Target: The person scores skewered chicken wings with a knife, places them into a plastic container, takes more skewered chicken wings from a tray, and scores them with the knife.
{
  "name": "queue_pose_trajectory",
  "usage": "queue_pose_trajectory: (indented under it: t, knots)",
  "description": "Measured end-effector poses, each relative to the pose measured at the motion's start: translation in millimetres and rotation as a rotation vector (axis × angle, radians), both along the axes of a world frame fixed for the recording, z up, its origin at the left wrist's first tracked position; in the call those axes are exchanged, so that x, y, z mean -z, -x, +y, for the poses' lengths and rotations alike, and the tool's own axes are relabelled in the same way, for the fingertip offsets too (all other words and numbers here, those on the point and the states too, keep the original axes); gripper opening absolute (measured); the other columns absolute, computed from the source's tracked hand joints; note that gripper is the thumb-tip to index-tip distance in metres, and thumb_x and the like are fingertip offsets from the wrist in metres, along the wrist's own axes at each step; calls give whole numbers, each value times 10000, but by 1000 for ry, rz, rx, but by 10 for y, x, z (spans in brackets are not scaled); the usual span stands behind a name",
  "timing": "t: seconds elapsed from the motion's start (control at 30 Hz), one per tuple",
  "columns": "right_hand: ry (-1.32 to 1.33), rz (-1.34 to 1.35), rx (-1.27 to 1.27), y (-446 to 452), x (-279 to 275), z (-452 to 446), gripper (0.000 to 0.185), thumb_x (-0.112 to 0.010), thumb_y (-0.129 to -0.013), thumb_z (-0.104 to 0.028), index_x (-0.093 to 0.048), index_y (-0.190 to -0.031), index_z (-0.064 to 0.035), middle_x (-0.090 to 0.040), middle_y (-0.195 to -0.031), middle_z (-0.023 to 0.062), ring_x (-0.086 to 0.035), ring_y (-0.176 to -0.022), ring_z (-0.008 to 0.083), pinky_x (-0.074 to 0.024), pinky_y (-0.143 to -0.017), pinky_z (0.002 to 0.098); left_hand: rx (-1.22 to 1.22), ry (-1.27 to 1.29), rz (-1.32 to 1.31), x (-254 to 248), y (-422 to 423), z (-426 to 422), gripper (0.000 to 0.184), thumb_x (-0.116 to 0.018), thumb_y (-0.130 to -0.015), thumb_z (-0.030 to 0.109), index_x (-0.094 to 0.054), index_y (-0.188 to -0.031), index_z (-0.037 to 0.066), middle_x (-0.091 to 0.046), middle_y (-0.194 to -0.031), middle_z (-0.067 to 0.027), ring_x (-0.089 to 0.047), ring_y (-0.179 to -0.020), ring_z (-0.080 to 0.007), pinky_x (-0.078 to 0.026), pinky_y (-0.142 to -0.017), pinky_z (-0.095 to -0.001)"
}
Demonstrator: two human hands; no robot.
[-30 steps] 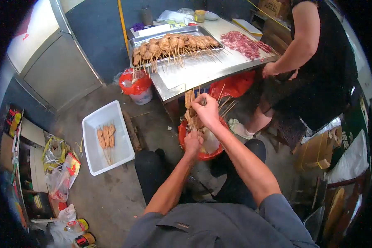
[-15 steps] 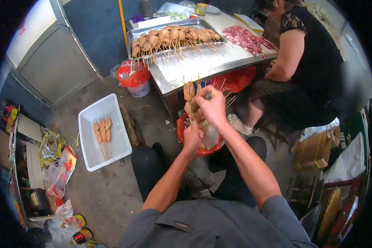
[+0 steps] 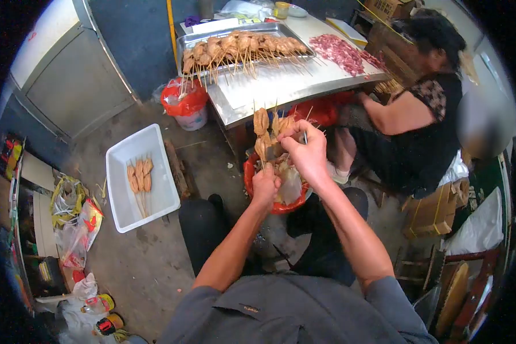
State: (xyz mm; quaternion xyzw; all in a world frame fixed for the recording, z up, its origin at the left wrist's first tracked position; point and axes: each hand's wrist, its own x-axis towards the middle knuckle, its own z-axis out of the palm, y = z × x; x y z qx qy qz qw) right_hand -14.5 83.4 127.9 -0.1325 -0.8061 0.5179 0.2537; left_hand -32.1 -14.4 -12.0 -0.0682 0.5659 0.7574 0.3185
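Note:
Below the table edge, my left hand (image 3: pixel 265 188) is closed around the lower sticks of several meat skewers (image 3: pixel 262 126). The skewers stand upright, with tan pieces of meat threaded above my fist. Beside them, my right hand (image 3: pixel 307 152) pinches a small flat-bladed metal tool (image 3: pixel 274 151), its blade against or close to the meat; my fingers hide most of it. A red-lined bucket (image 3: pixel 248 175) sits under both hands, with pale scraps and clear plastic inside. In the white plastic tub (image 3: pixel 114 198) on the left lie several finished-looking skewers (image 3: pixel 140 175).
A metal tray (image 3: pixel 183 43) heaped with skewers stands on the table (image 3: pixel 229 106), beside a pile of chopped raw meat (image 3: pixel 341 54). Another red-lined bucket (image 3: pixel 183 100) is near the table leg. A seated person (image 3: pixel 407 114) is at the right, by cardboard boxes (image 3: pixel 430 212).
The tool's flat blade now shows against the skewers, and my right hand has shifted slightly right and turned. The seated person has leaned back to the right, away from the table.

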Motion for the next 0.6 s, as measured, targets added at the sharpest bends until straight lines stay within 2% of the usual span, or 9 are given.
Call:
queue_pose_trajectory:
  t: [0.13, 0.23, 0.3, 0.33, 0.4, 0.53, 0.6]
  knots:
    - [-53, 0, 45, 164, 169, 9, 38, -613, -760, -21, -593, -791, -15, -655, -750, 51, -562, -570, 76, -445, -431, 232, -2, -43, 20, 17, 13, -19, 381, -413, -974, 448, -574, -873, 117, -462, -533, 38, -359, -384, -66, -261, -330, -232]
    - [38, -6, 8, 147, 112, 12, 39, -626, -762, -26, -603, -791, -16, -647, -731, 48, -560, -572, 78, -439, -423, 236, -3, -13, 33, 29, 12, -21, 386, -422, -975, 442, -573, -856, 108, -462, -536, 38, -352, -382, -66, -254, -328, -229]
    - [45, -24, -34, 3, -42, 62, 125, -669, -721, -98, -602, -749, 3, -651, -744, 107, -635, -737, 193, -489, -744, 327, -7, 2, 48, -2, 1, -31, 392, -427, -975, 442, -573, -846, 102, -463, -539, 37, -346, -379, -67, -249, -326, -227]
    - [17, 37, -43, -53, -119, 99, 87, -659, -731, -65, -600, -743, -1, -654, -746, 84, -626, -722, 149, -508, -676, 309, -13, -24, 27, -61, -9, -45, 379, -420, -988, 407, -555, -832, 89, -465, -538, 27, -344, -386, -70, -241, -338, -234]
    - [204, -87, -77, -186, -344, 197, 57, -600, -769, 3, -553, -794, -17, -674, -829, 87, -613, -660, 115, -477, -458, 247, -17, -48, 6, -94, -17, -59, 368, -413, -1002, 371, -537, -818, 77, -467, -537, 16, -341, -393, -73, -232, -350, -241]
    - [338, 36, -72, -361, -540, 234, 59, -569, -766, 10, -544, -818, -5, -675, -842, 125, -597, -631, 122, -471, -469, 243, -5, -69, 9, -103, -14, -48, 386, -421, -998, 385, -548, -831, 61, -471, -545, 13, -346, -395, -70, -235, -350, -238]
    - [321, 121, 44, -407, -567, 184, 78, -567, -765, 8, -542, -838, 9, -673, -840, 130, -585, -618, 117, -464, -469, 234, -2, -74, -5, -85, -28, -25, 392, -426, -995, 393, -553, -835, 58, -472, -547, 12, -350, -398, -69, -237, -352, -237]
